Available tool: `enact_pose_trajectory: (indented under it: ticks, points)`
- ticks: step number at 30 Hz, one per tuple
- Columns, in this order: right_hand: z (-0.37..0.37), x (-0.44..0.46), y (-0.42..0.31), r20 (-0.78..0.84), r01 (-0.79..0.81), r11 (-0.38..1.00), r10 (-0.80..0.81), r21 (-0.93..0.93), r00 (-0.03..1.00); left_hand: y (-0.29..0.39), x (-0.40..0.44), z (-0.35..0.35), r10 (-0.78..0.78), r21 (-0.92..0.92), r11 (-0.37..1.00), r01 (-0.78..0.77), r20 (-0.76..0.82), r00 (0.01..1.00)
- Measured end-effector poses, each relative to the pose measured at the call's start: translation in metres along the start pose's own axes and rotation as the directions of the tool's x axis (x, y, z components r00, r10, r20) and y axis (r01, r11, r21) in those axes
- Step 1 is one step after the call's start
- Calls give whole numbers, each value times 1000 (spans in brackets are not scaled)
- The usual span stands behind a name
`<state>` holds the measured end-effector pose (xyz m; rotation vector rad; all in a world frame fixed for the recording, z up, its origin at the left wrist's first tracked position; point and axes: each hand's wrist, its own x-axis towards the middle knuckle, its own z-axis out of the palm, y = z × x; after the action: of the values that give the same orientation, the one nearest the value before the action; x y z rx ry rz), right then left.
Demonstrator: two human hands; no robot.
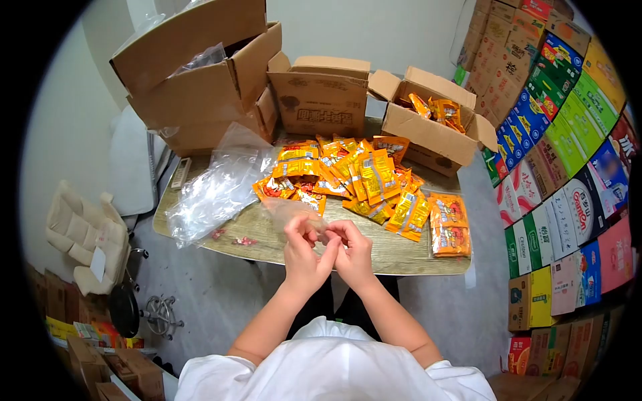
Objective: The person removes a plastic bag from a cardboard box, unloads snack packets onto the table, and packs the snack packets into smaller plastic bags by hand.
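Plastic bag (283, 208), filmy, between fingers (348, 229)

“Ganten” on carton (580, 200), “Cestbon” on box (524, 250)

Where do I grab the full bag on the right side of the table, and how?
Best pinch the full bag by its right side, thumb on top, your right hand coming from the right. It lies flat, and loose packets crowd its left.

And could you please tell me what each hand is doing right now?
Left hand: fingers closed on a clear plastic bag.
Right hand: fingers curled in at the bag's edge; whether they grip it cannot be told.
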<state>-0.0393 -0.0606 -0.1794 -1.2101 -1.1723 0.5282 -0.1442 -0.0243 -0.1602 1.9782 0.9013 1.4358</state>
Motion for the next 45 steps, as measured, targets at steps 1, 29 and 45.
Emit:
enact_pose_trajectory:
  ticks: [1,29,45]
  points:
    - [1,-1,0,-3,2,1000,-2,-2,1000,-1,-4,-1,2,-3,1000,-2,1,1000]
    - [-14,0,22,42,-103,932,125,-346,991,11,-1,-16,93,293,942,-166,246,965]
    - [-66,14,48,-151,-58,766,-51,-640,987,-47,-12,6,-128,278,959,49,272,954]
